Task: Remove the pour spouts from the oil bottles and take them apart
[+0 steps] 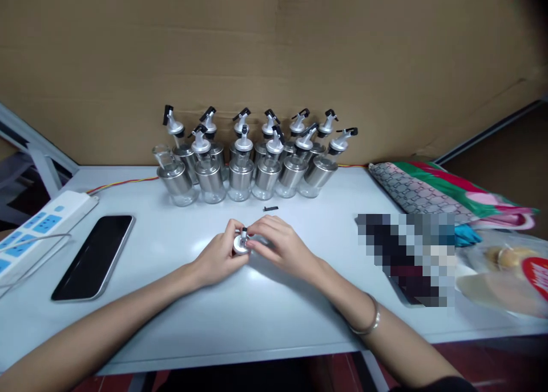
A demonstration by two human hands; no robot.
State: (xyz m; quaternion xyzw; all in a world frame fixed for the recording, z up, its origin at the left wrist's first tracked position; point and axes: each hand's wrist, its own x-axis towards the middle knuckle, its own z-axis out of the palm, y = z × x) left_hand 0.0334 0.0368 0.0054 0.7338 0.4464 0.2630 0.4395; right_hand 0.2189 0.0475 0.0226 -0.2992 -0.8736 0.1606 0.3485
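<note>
Left hand (220,256) and right hand (279,245) both gripped one pourer cap (241,243). Capped bottles (240,175) stood behind. The leftmost bottle (174,180) remained uncapped, with a black clip (270,208) loose on the table.

Forearms bare; thin silver bangle (371,322) on R wrist; dark sleeve (436,384), R elbow.

We find no text we can read. The metal cap (240,245) we hold shows no lettering. The red label (538,271) on the plastic bag (483,289) at the right edge bears a white mark, too cut off to make out. The grey pouch (406,189) carries only a repeating pattern.
</note>
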